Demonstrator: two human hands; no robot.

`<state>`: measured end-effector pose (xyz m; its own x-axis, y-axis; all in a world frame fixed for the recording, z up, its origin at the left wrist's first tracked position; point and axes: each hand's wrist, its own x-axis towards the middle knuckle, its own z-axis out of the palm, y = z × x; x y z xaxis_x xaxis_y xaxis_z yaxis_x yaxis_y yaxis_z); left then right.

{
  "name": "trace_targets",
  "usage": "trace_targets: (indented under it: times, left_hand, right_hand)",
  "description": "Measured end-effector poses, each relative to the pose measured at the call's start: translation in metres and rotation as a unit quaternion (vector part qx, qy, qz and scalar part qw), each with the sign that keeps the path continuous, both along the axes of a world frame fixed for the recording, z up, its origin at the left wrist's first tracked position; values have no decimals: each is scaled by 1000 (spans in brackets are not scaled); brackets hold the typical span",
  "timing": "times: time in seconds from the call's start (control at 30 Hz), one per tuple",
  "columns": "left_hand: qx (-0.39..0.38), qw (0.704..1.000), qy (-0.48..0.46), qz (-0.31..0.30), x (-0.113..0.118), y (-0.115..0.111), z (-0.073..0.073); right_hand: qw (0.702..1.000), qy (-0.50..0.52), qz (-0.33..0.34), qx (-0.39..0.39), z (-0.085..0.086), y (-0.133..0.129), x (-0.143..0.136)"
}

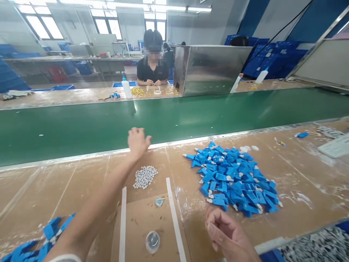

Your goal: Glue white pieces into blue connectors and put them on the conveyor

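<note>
My left hand (138, 141) is stretched forward to the far edge of the brown worktable (286, 174), beside the green conveyor belt (191, 112). Its fingers are curled and I cannot see anything in them. Just below it lies a small heap of white parts (145, 177). My right hand (226, 233) rests low near the front, fingers loosely curled, apparently holding nothing. A large pile of blue plastic parts (234, 178) lies just beyond it. Two white strips (172, 207) and a small clear dish (152, 241) lie between my arms.
More blue parts (40, 238) lie at the front left. A tray of grey-white parts (319, 245) sits at the front right. Across the belt a person (152, 69) works at a table with a white bottle (127, 88), beside a metal box (209, 69).
</note>
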<state>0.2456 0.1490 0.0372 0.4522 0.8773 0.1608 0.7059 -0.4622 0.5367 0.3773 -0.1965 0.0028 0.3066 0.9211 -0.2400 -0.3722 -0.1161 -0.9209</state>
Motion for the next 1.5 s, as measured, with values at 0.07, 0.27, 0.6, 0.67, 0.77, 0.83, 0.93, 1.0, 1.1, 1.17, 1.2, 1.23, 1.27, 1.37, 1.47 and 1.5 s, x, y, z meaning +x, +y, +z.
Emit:
trace_targets:
  times: [0.07,0.27,0.6,0.67,0.77,0.83,0.93,1.0,1.1,1.17,1.2,1.23,1.27,1.37,1.47,1.5]
  left_hand:
    - [-14,994,4,-109,28,-27,-15]
    - [-73,962,8,-264,87,-76,-39]
    - [-286,918,-133,-240,-1,-136,6]
    - [-435,854,-211,-194,-20,-157,14]
    - [-543,780,-286,-126,-38,-181,20]
    - [-538,775,-314,-109,-45,-191,20]
    - [-516,764,-367,-123,-54,-200,16]
    - [-499,756,-398,-145,-59,-204,11]
    - [-488,747,-422,-161,-65,-209,2]
    - [-474,750,-432,-161,-68,-210,-3]
    - [-460,755,-441,-159,-71,-210,-5]
    - [-444,759,-451,-152,-74,-210,-7]
    - [-432,761,-463,-142,-78,-210,-10]
    - [-455,734,-497,-88,-92,-211,-17]
    - [-498,697,-514,-40,-104,-214,-27]
    - [-505,690,-517,-32,-107,-215,-31]
  right_hand:
    - [1000,-15,6,-1,0,2,2]
    - [997,-60,42,14,2,9,1]
    - [930,-353,-74,66,3,17,2]
    - [918,-375,-29,124,5,27,-4]
    - [930,-318,32,183,7,36,-19]
    - [944,-267,32,193,8,37,-29]
    - [981,-109,22,161,10,38,-41]
    - [991,47,44,121,13,40,-46]
    - [975,191,93,68,18,43,-49]
    - [974,191,109,54,15,42,-50]
    - [979,156,116,54,11,39,-51]
    - [986,93,125,56,6,35,-51]
    - [989,8,135,57,-1,30,-52]
    - [958,-231,165,48,-21,14,-55]
    - [943,-288,159,40,-33,9,-63]
    - [943,-293,150,41,-34,11,-67]
